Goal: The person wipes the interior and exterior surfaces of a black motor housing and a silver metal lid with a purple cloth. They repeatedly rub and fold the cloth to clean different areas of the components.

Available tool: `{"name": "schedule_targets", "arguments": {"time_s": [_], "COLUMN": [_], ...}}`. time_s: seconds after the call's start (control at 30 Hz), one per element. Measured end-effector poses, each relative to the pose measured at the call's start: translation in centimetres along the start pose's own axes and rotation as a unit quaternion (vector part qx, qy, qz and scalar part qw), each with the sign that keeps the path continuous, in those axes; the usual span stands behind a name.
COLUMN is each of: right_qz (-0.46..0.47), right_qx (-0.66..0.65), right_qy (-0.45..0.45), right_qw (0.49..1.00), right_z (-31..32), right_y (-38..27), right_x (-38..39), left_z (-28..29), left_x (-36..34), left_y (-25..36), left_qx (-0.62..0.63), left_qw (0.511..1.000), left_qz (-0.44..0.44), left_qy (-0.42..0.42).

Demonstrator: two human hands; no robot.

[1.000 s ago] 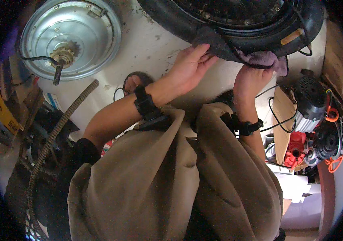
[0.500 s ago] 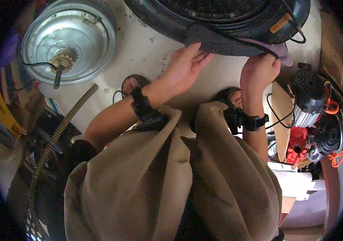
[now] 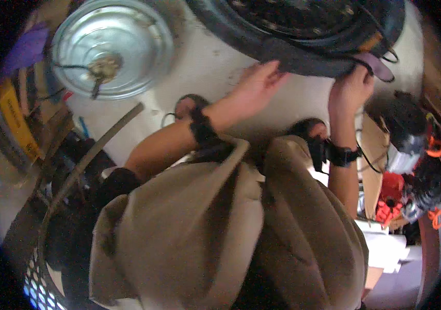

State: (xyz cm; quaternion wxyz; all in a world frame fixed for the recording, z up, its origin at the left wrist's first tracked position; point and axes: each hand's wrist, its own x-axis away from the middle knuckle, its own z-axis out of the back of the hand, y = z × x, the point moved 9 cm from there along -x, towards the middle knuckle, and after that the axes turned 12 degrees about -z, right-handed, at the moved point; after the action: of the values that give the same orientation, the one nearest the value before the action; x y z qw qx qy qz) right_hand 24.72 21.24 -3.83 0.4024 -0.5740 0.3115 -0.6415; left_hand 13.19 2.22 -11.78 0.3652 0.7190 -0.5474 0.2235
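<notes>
A large black wheel-like part point(image 3: 220, 31) with a broad round rim sits at the top. A dark grey cloth point(image 3: 303, 59) lies along its near edge, its lilac end point(image 3: 378, 68) showing at the right. My right hand point(image 3: 352, 93) is closed on the cloth near that lilac end. At the cloth's left part, my left hand point(image 3: 256, 88) has its fingers stretched out beside the near edge; motion blurs them, and whether they touch the cloth I cannot tell. Both wrists wear black straps.
At the upper left stands a silver round hub motor point(image 3: 143, 57) with a toothed sprocket and cable. A ribbed hose point(image 3: 101, 142) curves along the left. On the right are a dark motor point(image 3: 406, 124), red parts point(image 3: 391, 194) and cardboard point(image 3: 374, 155). My feet rest between my arms.
The whole view has shifted rightward and blurred. The grey cloth now lies flatter along the black rim, with less of its lilac side showing. My right hand keeps its hold.
</notes>
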Motion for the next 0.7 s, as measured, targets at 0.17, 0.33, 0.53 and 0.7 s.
{"name": "schedule_targets", "arguments": {"time_s": [0.17, 0.33, 0.53, 0.7], "right_qz": [0.073, 0.035, -0.175, 0.052], "right_qx": [0.142, -0.016, -0.039, 0.221], "right_qy": [-0.047, -0.008, -0.133, -0.115], "right_qw": [0.986, 0.999, 0.975, 0.967], "right_z": [-2.5, -2.8, -5.6, -4.8], "right_y": [1.9, 4.1, 9.9, 9.2], "right_x": [3.8, 5.1, 9.4, 7.9], "left_z": [-0.1, 0.8, 1.6, 1.4], "left_x": [0.2, 0.4, 1.1, 1.4], "left_y": [-0.1, 2.3, 7.5, 9.1], "left_qx": [0.011, 0.045, 0.002, -0.083], "left_qw": [0.999, 0.997, 0.983, 0.970], "left_qz": [-0.026, -0.059, -0.172, -0.207], "left_qy": [0.017, 0.024, 0.059, 0.094]}}
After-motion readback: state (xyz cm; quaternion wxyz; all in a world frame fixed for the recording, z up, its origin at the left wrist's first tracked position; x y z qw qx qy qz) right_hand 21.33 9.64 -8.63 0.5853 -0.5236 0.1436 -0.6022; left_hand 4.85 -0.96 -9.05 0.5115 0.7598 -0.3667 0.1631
